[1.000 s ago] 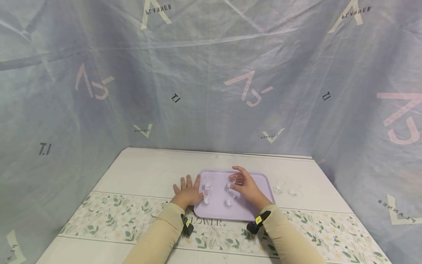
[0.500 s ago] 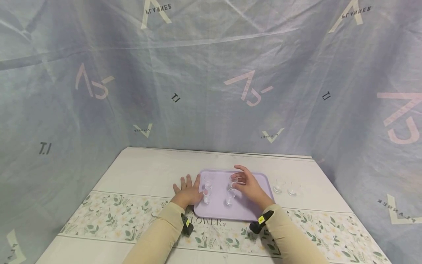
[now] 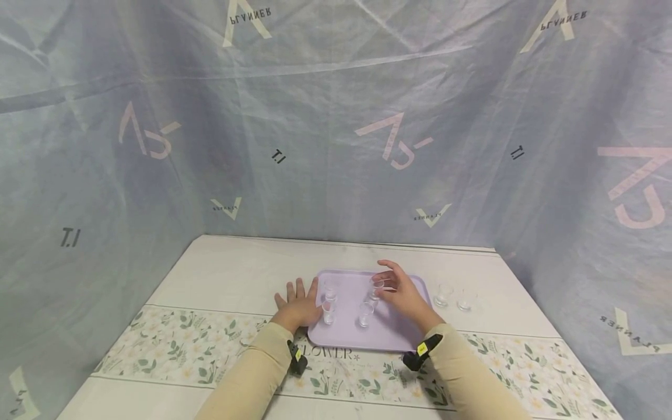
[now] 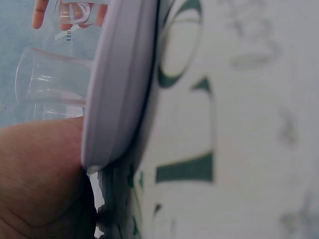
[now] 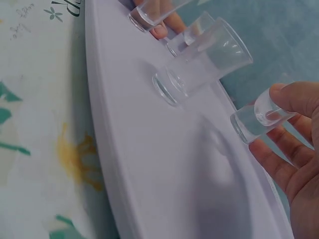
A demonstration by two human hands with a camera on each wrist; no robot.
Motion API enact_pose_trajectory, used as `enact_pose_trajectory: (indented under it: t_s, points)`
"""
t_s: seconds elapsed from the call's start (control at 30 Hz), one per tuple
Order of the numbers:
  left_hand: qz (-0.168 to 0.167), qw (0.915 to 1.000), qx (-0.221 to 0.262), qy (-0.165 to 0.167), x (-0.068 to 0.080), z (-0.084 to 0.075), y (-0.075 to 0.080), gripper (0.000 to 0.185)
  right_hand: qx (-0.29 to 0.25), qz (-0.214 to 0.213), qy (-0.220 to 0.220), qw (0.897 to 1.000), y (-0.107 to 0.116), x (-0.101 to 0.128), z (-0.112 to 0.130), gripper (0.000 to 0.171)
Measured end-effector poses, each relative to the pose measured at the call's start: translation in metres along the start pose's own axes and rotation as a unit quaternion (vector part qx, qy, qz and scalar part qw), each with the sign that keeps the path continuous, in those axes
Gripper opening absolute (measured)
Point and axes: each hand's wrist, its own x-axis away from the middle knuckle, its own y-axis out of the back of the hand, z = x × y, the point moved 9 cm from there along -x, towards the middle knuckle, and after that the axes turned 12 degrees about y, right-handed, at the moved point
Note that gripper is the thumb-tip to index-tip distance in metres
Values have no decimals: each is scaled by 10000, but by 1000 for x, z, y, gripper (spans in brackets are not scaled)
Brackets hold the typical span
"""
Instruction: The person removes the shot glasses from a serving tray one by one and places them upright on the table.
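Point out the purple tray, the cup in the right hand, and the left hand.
purple tray [image 3: 391, 332], head view, bare near-right floor.
cup [image 5: 249, 122], right wrist view, clear side wall.
left hand [image 3: 299, 306], head view, back of the hand.

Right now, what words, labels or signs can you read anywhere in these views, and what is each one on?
"LOWER": tablecloth, printed just in front of the purple tray; an earlier letter may be hidden by the tray.
"PLANNER", mirrored: backdrop sheet, under a large A-shaped mark.
"T.I", mirrored: same sheet, in several places.
Small print under the V-shaped marks: too small to read.
Yellow tags on the wrist cameras: too small to read.
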Motion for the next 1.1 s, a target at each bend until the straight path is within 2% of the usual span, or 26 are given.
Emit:
enact_pose_trajectory:
  t_s: [0.33, 0.83, 1.1]
  points:
    - [46, 10000, -22, 11, 3, -1, 3, 78, 194, -166, 11, 9997, 17, 10, -20, 77]
    - [4, 10000, 24, -61, 2, 0, 1, 80, 237, -289, -198, 9991, 41, 27, -18, 76]
    - [-21, 9999, -61, -80, 3, -2, 3, 80, 321, -353, -134, 9988, 56, 36, -14, 77]
